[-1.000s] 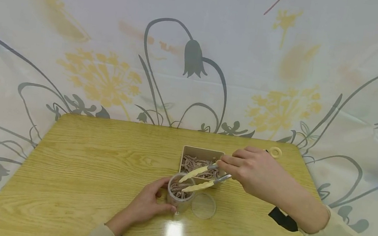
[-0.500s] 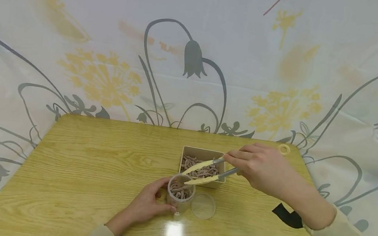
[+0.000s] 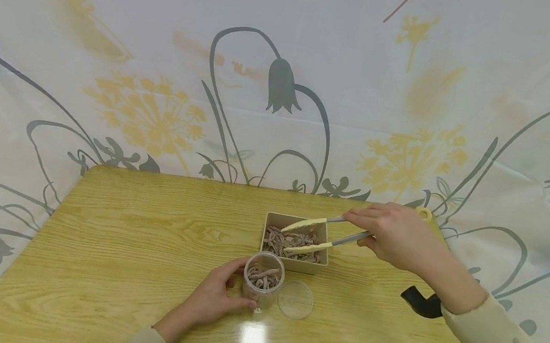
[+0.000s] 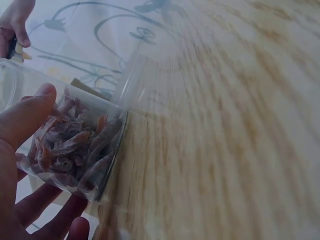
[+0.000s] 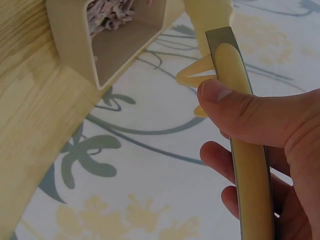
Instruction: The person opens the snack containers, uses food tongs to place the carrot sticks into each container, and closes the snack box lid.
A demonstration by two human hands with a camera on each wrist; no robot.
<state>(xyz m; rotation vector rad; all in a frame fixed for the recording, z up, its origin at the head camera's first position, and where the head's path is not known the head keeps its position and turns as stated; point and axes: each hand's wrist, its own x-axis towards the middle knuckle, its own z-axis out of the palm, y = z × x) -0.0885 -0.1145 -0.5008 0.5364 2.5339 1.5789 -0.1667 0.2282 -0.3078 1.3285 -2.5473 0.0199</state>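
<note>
My left grip (image 3: 212, 296) clasps the clear, round plastic jar (image 3: 259, 296) just in front of the beige rectangular box (image 3: 301, 267); my right grip (image 3: 397, 239) holds yellow-tipped metal tongs (image 3: 324, 247), spread over that box's brownish strips (image 3: 301, 240). I'd best pinch a modest bunch squarely.

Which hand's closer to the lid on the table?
Left. The left hand grips the jar just left of the lid; the right hand is farther off, beyond the lid and to its right, holding the tongs.
</note>
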